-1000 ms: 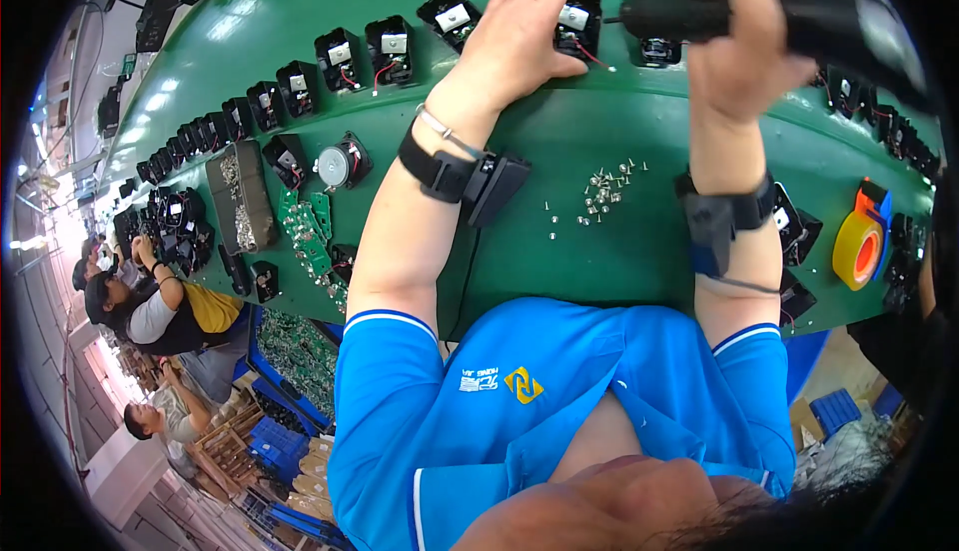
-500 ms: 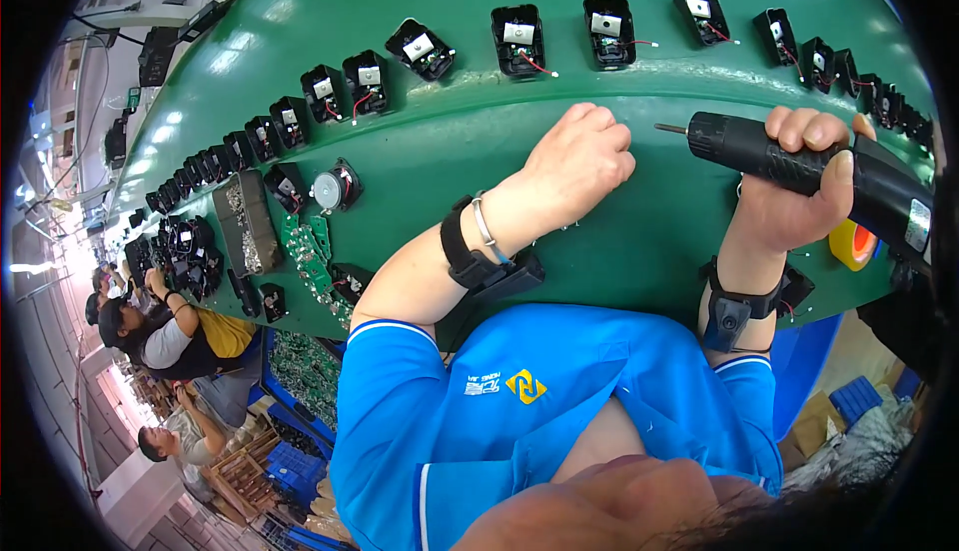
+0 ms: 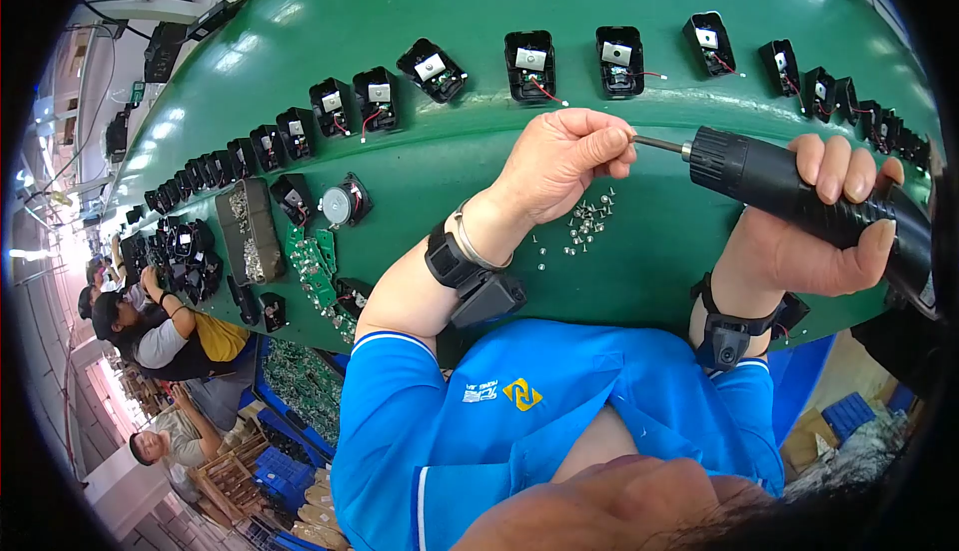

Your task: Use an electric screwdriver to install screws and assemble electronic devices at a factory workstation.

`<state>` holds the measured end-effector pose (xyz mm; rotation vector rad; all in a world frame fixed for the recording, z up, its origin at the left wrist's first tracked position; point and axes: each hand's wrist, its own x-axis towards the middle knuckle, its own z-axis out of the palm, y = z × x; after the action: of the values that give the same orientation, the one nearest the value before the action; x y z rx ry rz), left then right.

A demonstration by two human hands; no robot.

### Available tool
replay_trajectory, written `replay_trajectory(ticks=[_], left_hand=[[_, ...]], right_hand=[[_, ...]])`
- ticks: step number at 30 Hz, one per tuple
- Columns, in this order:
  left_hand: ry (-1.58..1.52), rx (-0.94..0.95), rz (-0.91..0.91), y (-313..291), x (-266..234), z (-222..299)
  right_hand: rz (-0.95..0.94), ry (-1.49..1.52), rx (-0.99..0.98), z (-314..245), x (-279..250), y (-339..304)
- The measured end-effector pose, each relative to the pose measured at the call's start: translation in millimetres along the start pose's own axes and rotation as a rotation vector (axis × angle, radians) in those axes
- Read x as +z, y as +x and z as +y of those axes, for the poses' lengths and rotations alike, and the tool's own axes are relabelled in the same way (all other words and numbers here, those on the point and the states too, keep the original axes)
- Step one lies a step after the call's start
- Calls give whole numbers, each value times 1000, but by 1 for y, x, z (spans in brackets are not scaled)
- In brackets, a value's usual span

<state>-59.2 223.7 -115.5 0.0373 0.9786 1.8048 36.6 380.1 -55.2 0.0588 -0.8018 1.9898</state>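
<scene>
In my right hand (image 3: 814, 216) is a black electric screwdriver (image 3: 749, 169), held level with the fingers wrapped round its body. Its long metal bit (image 3: 660, 144) points left. My left hand (image 3: 574, 159) meets the tip of that bit in a closed pinch; whatever lies between thumb and fingers is too small to make out. Just below this hand, a scatter of small silver screws (image 3: 584, 221) lies on the green table (image 3: 619, 281). Beyond the hands stands a curved row of open black housings, such as one housing (image 3: 529, 63) with a metal plate and red wire inside.
Left of my arm are a round speaker (image 3: 342, 203), green circuit boards (image 3: 315, 261) and a grey tray (image 3: 262, 251) of small metal parts. Further left, a co-worker (image 3: 165, 336) sits near heaped black housings (image 3: 185, 261). A blue bin (image 3: 804, 371) stands below the table's right edge.
My left hand has opened out of its fist-like curl into a pinch at the bit's tip. The screwdriver has shifted slightly down, and the screws beneath my left hand now show.
</scene>
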Motion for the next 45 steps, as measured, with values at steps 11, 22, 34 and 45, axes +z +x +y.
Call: replay_trajectory(ticks=[11,22,34,45], left_hand=[[352,65,-61,0,-1,7],[1897,843,34,31,-18,52],[1906,836,33,69,-42,30],[1908,897,67,70,-45,31]], right_hand=[[-94,-43,64,4,0,2],[21,-122,-38,14,-5,13],[123,-319,-44,86,-16,27],[176,-331,-18,104,-24,25]])
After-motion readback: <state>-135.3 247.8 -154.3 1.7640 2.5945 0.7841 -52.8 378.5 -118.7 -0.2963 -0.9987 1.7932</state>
